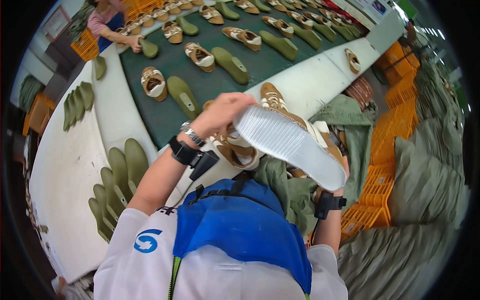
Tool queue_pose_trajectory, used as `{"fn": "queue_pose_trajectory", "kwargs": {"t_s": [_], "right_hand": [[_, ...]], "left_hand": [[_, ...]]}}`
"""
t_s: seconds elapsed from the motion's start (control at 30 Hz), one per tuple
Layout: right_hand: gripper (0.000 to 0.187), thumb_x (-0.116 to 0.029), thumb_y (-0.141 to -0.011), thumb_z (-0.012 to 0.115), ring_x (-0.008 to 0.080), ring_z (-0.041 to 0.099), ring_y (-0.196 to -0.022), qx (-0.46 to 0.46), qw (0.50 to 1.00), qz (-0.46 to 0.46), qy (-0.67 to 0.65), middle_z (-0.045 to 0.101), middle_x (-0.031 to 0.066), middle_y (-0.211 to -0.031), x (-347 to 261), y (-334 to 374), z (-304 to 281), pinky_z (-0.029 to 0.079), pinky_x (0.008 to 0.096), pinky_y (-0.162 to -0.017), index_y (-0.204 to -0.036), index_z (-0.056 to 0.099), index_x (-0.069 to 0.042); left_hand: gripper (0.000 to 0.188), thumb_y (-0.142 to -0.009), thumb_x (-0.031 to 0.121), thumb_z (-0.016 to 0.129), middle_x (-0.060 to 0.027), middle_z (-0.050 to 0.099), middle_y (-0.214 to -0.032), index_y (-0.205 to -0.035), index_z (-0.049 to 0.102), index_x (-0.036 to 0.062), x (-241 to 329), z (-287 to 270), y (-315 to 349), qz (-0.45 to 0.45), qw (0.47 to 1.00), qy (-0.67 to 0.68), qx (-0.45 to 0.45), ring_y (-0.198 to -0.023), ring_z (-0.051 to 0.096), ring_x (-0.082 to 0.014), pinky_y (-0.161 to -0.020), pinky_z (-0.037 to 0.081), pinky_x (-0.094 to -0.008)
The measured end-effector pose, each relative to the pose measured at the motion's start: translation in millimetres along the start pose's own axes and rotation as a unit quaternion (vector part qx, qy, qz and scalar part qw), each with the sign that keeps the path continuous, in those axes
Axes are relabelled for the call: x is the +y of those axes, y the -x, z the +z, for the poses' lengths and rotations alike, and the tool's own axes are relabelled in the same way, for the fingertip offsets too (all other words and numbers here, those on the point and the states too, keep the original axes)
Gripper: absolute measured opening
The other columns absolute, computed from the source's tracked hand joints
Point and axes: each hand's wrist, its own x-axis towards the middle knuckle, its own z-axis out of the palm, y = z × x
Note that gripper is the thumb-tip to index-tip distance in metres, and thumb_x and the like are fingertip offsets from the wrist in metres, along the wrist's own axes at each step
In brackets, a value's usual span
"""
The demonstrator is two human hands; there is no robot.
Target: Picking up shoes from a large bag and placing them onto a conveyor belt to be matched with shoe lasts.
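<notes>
Between my hands is a brown-and-white sneaker, tilted so that its silver, ribbed underside (292, 145) faces me. My left hand (222, 114) grips its upper left end, fingers closed over the edge. The lower right end rests in my right hand (343, 180), mostly hidden behind the sneaker. A laced brown upper with white stripes (272, 97) shows just beyond the silver underside; whether it belongs to the same sneaker I cannot tell. Below my left wrist, more brown-and-white sneakers (240, 150) lie at the bench edge, partly covered by my arm.
Sneakers (153, 83) and green shoe lasts (230, 65) stand in rows on the dark green belt (135, 55). More lasts (117, 172) stand on the white table (65, 200) at left. A co-worker's hand (135, 44) holds a last. Orange crates (377, 185) and green cloth (425, 175) lie right.
</notes>
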Motion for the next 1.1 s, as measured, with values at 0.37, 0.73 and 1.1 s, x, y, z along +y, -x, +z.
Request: {"fn": "queue_pose_trajectory", "kwargs": {"t_s": [0.37, 0.73, 1.1], "right_hand": [[0.032, -0.019, -0.078, 0.060, 0.0370, 0.058, -0.093, 0.281, 0.411, -0.035, 0.867, 0.056, 0.0180, -0.114, -44, -4, -126, 0.047, 0.0420, -0.078, -0.109, 0.061, -0.011], [0.015, -0.011, -0.077, 0.059, 0.0379, 0.056, -0.099, 0.282, 0.502, -0.138, 0.806, 0.063, 0.0122, -0.098, 64, -30, -127, 0.046, 0.0437, -0.080, -0.088, 0.066, -0.006], [0.062, -0.025, -0.076, 0.066, 0.0344, 0.058, -0.101, 0.372, 0.431, 0.185, 0.801, 0.046, 0.0149, -0.128, 70, -74, -184, 0.050, 0.0454, -0.076, -0.128, 0.037, -0.008]], "left_hand": [[0.023, -0.089, 0.015, 0.057, -0.0040, 0.064, -0.095, -0.105, 0.060, -0.0020, -54, -3, 15, 0.056, 0.977, -0.204, 0.021, -0.087, 0.058, -0.0090, -0.079, 0.046, -0.0233], [0.020, -0.085, 0.012, 0.060, -0.0104, 0.067, -0.092, -0.100, 0.062, -0.0016, -69, 1, 43, 0.071, 0.944, -0.317, 0.053, -0.086, 0.064, -0.0173, -0.078, 0.049, -0.0275], [0.019, -0.085, 0.011, 0.060, -0.0106, 0.067, -0.091, -0.099, 0.063, -0.0016, -71, 9, 46, 0.030, 0.933, -0.351, 0.077, -0.087, 0.064, -0.0183, -0.080, 0.049, -0.0280]]}}
